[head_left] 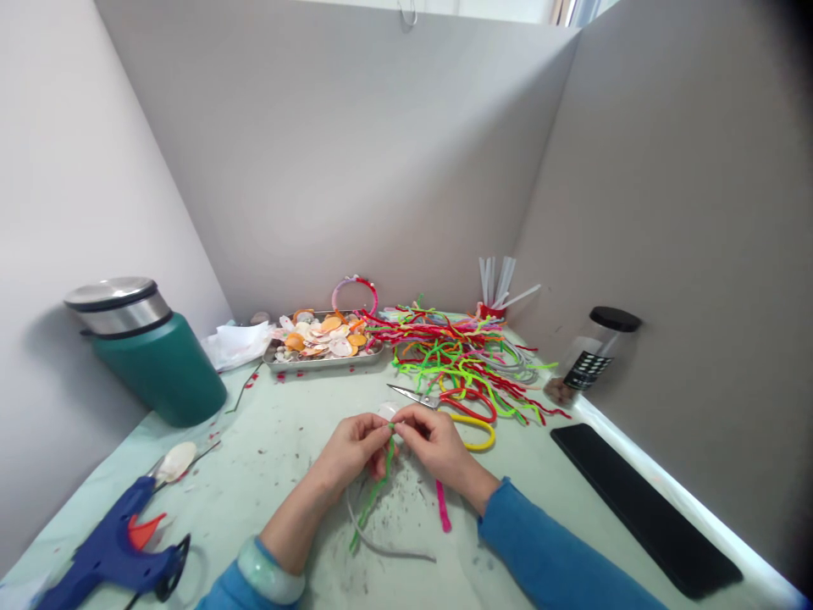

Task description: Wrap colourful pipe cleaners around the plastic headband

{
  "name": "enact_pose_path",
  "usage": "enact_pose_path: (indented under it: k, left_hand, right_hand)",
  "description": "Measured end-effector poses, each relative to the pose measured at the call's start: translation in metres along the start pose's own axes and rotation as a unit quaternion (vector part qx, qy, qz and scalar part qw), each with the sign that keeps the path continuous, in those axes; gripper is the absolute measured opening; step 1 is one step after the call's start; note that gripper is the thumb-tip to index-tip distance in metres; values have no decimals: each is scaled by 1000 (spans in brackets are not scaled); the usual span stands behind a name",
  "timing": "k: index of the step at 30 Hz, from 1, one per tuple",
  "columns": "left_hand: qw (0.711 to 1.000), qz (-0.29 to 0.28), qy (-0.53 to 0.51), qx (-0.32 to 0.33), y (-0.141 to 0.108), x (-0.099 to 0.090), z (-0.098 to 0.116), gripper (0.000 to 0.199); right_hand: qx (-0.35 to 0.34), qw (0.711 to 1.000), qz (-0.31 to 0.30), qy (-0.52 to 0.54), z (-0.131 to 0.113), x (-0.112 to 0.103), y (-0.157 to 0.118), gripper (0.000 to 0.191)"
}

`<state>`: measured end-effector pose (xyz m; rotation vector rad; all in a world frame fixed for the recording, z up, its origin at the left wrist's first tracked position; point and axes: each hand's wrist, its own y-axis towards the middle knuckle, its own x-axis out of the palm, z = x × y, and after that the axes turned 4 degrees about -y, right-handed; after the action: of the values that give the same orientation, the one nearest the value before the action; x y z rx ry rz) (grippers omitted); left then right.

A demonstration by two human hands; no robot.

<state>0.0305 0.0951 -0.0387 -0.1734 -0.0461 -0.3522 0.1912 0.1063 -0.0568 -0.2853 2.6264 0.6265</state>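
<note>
My left hand and my right hand meet over the middle of the table, fingertips pinched together. Between them they grip the top of a green pipe cleaner, whose long end hangs down toward me. A grey pipe cleaner curves below my left hand. From under my right hand a pink pipe cleaner sticks out. Just beyond my fingers is a small pale disc, partly hidden. Scissors with red and yellow handles lie behind my right hand.
A metal tray of shells stands at the back, beside a heap of coloured pipe cleaners. Left are a green bottle and a blue glue gun. Right are a jar, a black slab and glue sticks.
</note>
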Motion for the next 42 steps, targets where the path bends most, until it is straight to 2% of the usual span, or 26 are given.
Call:
enact_pose_path:
  k: [4,13,18,23,36,42]
  left_hand:
    - [999,12,31,9,1,-1,-3,23]
    - [986,77,141,41,3,-2,-9,11]
    - [977,92,182,57,3,-2,-7,16]
    - [967,89,207,123,3,-4,-4,25]
    - [975,96,193,50,3,-5,-4,40]
    - [990,86,115,8,1,-3,2,45]
  right_hand:
    - [0,1000,2,7,-1,0,0,12]
    - [2,1000,0,-7,-1,2,0,12]
    - [3,1000,-1,-3,0,1,1,12]
    - [10,1000,6,-2,3,1,1,13]
    - [-3,1000,1,-12,1,1,1,13]
    - [-11,1000,-3,-12,-1,0,-1,12]
